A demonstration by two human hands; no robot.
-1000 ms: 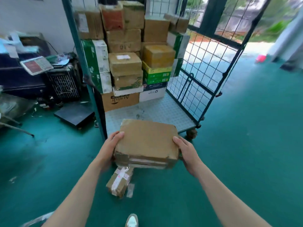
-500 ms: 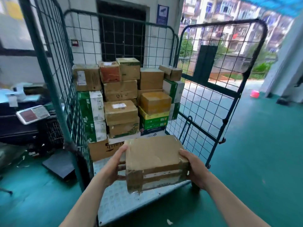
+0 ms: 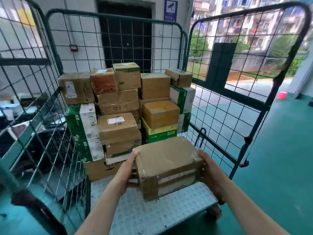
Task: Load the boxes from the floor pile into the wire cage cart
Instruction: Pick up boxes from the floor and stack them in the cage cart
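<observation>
I carry a taped brown cardboard box [image 3: 167,165] between both hands, above the front of the cart's studded metal floor [image 3: 152,214]. My left hand [image 3: 128,170] grips its left end, thumb on top. My right hand [image 3: 209,167] grips its right end. The wire cage cart [image 3: 220,106] stands open toward me, with green mesh walls on the left, back and right. A stack of boxes [image 3: 118,116], brown, green-and-white and yellow, fills the cart's rear half, several layers high. The held box is just in front of the stack's lower right.
Dark crates and clutter [image 3: 25,133] lie behind the left mesh wall. The green floor [image 3: 279,167] spreads to the right of the cart. A pink bucket [image 3: 281,95] stands far right. A cart wheel [image 3: 215,211] shows under the front right corner.
I have stepped closer to the cart and raised my view. The box in my hands has moved forward over the cart's floor toward the stack. The small box on the floor has left view.
</observation>
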